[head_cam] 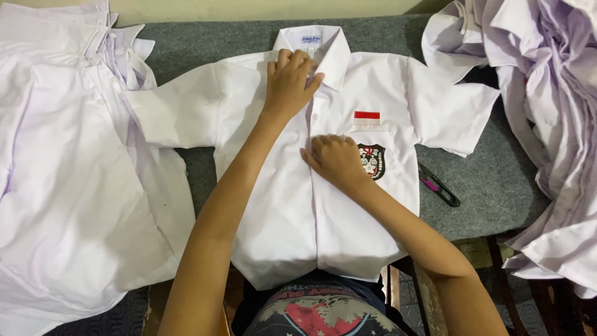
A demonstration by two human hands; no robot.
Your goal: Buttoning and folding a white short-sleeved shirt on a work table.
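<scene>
Shirt (292,211), white, short-sleeved, lies face up and spread flat on grey tabletop (497,180). My left hand (291,84) pinches the placket below the collar; my right hand (336,160), fingers curled, presses mid-placket, keeping both front edges aligned. Snips (439,185) lie beside it.

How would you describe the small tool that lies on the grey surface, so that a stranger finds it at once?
Start at the white shirt spread flat on the grey table cover. Just past its right edge, below the short sleeve, lies a small black thread snip with a pink part. It is the only dark, slim thing among white cloth.
</scene>
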